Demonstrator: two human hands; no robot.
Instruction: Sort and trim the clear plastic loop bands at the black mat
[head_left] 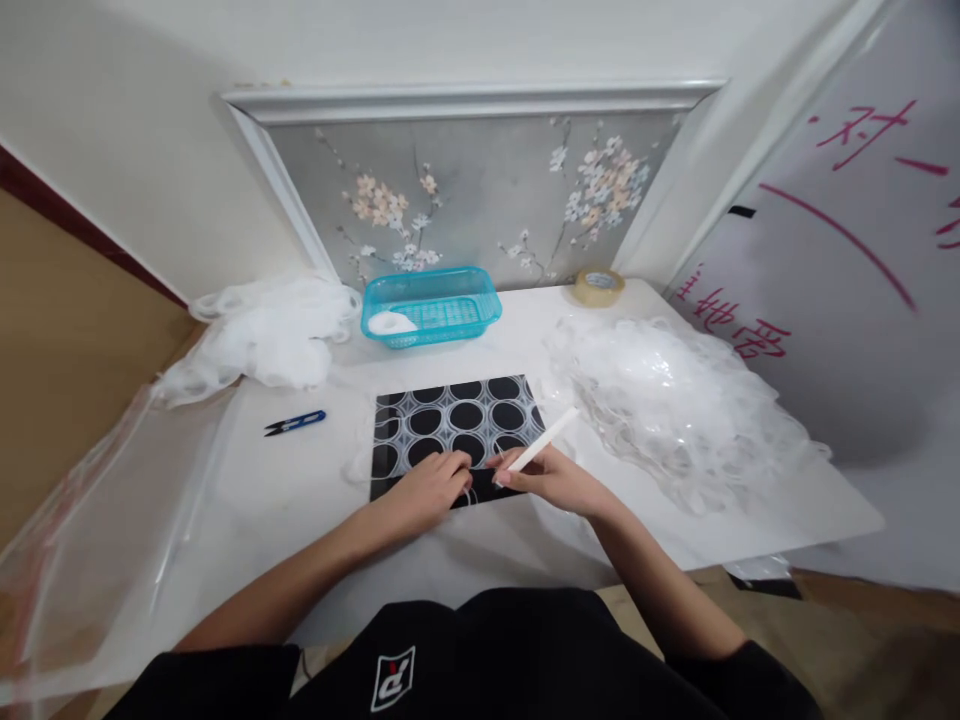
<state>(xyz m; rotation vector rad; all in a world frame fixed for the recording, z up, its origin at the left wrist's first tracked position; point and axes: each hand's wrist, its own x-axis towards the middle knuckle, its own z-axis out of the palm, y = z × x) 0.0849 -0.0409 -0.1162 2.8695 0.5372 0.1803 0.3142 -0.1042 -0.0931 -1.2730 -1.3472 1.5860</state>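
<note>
Stick (544, 440), slim and white, slants over the three-o'clock edge of a black rectangular ring-patterned sheet (466, 416), pinched by the right hand (555, 478); left hand (431, 488) curls at seven o'clock, its hold unclear.

Black shirt (525, 650), plain cloth, seen beyond near edge of table (262, 485). Left sleeve (225, 675) and right sleeve (742, 680) same black, short, loose, ending near elbows. Chest badge (393, 679) on wearer's left: tilted four-sided white outline, white letter-like figure inside, small red mark toward top. Forearms bare; left hand (431, 490) and right hand (551, 480) bare.
</note>
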